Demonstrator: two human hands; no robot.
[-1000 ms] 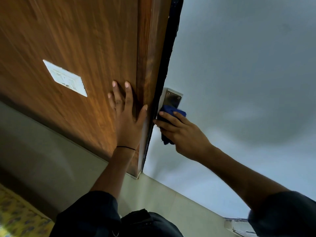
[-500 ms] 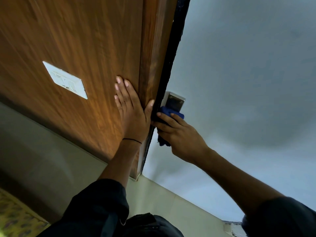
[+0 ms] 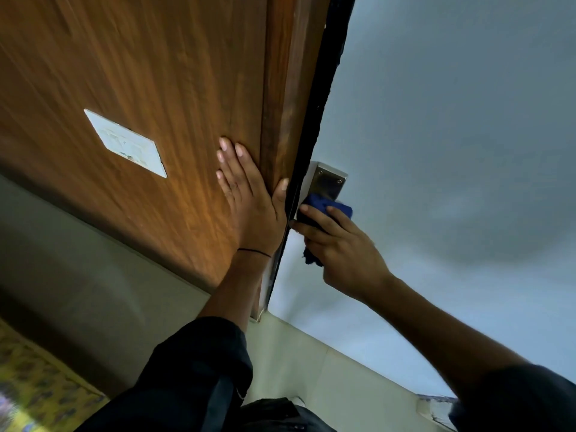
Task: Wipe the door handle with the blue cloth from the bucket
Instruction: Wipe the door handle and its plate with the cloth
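A metal door handle plate (image 3: 328,181) with screws sticks out past the dark edge of the door (image 3: 314,145). The blue cloth (image 3: 324,206) is pressed against the lower part of the plate, and the handle itself is hidden under it. My right hand (image 3: 341,247) grips the cloth, fingers wrapped over it, with a dark tail of cloth hanging below the palm. My left hand (image 3: 249,201) lies flat and spread on the brown wooden panel (image 3: 156,73), its thumb on the raised wooden frame beside the door edge.
A white switch plate (image 3: 126,143) is set into the wooden panel to the left of my left hand. A plain pale wall (image 3: 452,135) fills the right side. Beige floor tiles (image 3: 311,363) lie below, with a yellow patterned surface (image 3: 37,388) at the lower left.
My left hand slid slightly up the wooden panel. My right hand with the cloth stayed on the handle, shifting a little so more of the metal plate shows above the cloth.
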